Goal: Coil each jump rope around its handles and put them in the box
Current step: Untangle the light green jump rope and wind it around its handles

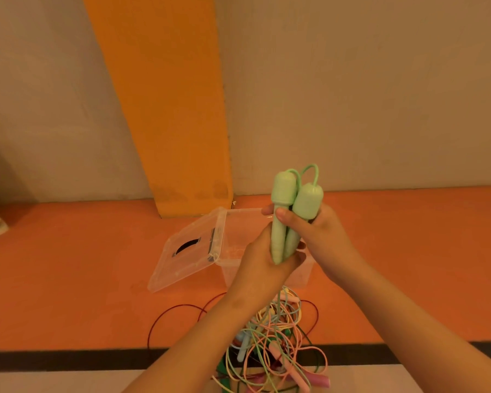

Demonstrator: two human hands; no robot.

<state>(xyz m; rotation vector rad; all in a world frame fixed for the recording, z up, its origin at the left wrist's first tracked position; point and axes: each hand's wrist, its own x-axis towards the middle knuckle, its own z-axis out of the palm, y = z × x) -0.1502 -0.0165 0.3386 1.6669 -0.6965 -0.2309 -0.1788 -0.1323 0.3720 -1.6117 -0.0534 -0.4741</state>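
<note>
I hold the two pale green jump rope handles (292,205) upright and side by side, above the clear plastic box (238,236). My left hand (264,259) grips their lower ends. My right hand (309,231) wraps around their middle, thumb in front. The green cord loops out of the handle tops and hangs down toward a tangled pile of ropes (275,344) on the floor near me. The box stands open, with its clear lid (187,251) leaning off its left side.
The pile holds green, pink, peach, pale blue and dark red cords, with pink handles (315,381) at its near edge. An orange pillar (176,109) and a beige wall stand behind the box. The floor is orange, with a black stripe close to me.
</note>
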